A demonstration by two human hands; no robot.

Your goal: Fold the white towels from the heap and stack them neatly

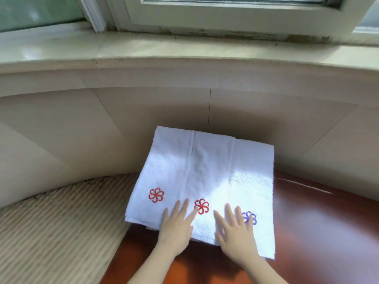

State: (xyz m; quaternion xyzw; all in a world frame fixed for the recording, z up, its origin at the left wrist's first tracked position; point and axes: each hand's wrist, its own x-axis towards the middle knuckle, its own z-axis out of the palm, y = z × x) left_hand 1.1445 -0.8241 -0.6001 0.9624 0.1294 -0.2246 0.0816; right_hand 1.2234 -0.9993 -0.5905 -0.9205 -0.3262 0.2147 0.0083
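Two hands are laid flat with fingers straight and spread: the left hand (176, 224) and right hand (235, 230) are rested on the near edge of the folded white towels (205, 167). A red flower emblem (201, 206) is seen between the fingertips. The towels' long axis is pointed away from the fingers toward the wall (209, 107), on a red-brown table (307, 222).

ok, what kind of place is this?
Likely a hotel room or similar lodging, beside a window: white towels with embroidered flower logos lie on a glossy wooden table, ribbed carpet runs alongside, and a stone window sill sits behind.
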